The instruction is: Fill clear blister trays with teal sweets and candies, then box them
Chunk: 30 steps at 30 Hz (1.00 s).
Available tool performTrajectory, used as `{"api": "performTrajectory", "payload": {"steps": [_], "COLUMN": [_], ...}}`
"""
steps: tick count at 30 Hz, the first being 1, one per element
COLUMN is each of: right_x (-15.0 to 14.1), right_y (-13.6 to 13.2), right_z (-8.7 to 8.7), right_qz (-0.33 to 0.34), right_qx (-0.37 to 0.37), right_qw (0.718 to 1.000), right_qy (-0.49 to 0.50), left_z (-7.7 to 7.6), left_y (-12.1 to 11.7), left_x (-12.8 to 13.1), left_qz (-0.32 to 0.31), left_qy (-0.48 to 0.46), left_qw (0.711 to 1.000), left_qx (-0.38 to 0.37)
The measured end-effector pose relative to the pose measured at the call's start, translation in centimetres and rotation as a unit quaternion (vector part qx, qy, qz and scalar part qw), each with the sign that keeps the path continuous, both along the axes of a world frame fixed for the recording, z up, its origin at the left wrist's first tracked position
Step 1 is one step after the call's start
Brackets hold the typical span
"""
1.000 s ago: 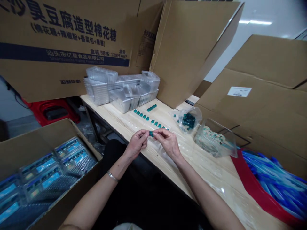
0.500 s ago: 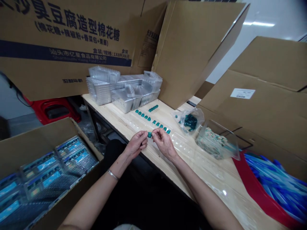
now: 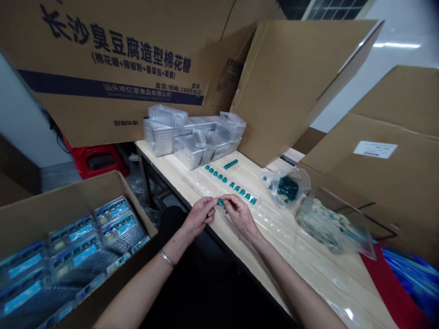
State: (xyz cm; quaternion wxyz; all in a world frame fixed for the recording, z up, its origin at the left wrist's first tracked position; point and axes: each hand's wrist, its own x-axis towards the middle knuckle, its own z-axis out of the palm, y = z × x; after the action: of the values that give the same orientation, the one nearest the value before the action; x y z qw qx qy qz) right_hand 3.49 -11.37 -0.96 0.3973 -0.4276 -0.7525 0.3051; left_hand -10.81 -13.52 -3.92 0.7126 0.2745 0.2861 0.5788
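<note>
Between my two hands is a small dark-green piece (image 3: 220, 202), held just above the table's front edge. My left hand (image 3: 201, 214) pinches its left side with thumb and forefinger. My right hand (image 3: 239, 214) is closed in a pinch at its other side. Behind them, a row of similar green pieces (image 3: 224, 179) sits in clear plastic trays on the table (image 3: 192, 183). A shorter green strip (image 3: 231, 164) lies farther back. To the right are a clear bag of green pieces (image 3: 287, 188) and a clear tub (image 3: 338, 221) of pale and green bits.
Stacked clear plastic trays (image 3: 202, 141) stand at the table's far end. At lower left, a carton (image 3: 139, 201) holds blue-labelled packs. Large cardboard boxes (image 3: 295, 87) stand behind. A red container (image 3: 387, 278) with blue plastic is at right; a red stool (image 3: 99, 160) is behind the table's left end.
The camera view has shifted, so the whole scene sits lower and farther right. Both hands stay pinched together at the green piece, which appears slightly turned.
</note>
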Motion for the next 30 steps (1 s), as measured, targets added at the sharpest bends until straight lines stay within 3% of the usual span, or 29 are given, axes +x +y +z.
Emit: {"api": "performTrajectory", "payload": {"steps": [6,9,14,20,24,27,30], "right_x": [-1.3,-2.7,-5.1,-7.5,-8.4,-8.9,-9.9], "right_y": [0.7,1.5,3.2,4.9,7.6,10.5,13.1], "right_z": [1.4,1.8,2.4,2.4,1.5,0.4,-0.9], "right_qz": [0.081,0.102,0.131,0.135,0.121,0.1,0.097], "right_qx": [0.105,0.133,0.069,-0.019,-0.074,-0.089,-0.058], "right_qw": [0.988,0.983,0.989,0.991,0.989,0.99,0.993], "right_qy": [-0.074,-0.077,-0.026,0.014,0.034,0.042,0.017], "left_z": [-0.3,0.1,0.3,-0.8,-1.4,-1.6,-1.6], "left_y": [0.7,1.0,1.8,3.1,3.8,4.0,4.2], "left_x": [-1.5,-2.7,-5.1,-6.9,-8.2,-9.1,-9.9], "left_qz": [0.037,0.043,-0.008,0.04,0.155,0.248,0.303], "left_qy": [0.007,-0.039,-0.207,-0.281,-0.205,-0.042,0.125], "left_qw": [0.999,0.998,0.976,0.954,0.964,0.968,0.945], "left_qx": [-0.008,-0.022,-0.073,-0.102,-0.065,-0.022,-0.003]}}
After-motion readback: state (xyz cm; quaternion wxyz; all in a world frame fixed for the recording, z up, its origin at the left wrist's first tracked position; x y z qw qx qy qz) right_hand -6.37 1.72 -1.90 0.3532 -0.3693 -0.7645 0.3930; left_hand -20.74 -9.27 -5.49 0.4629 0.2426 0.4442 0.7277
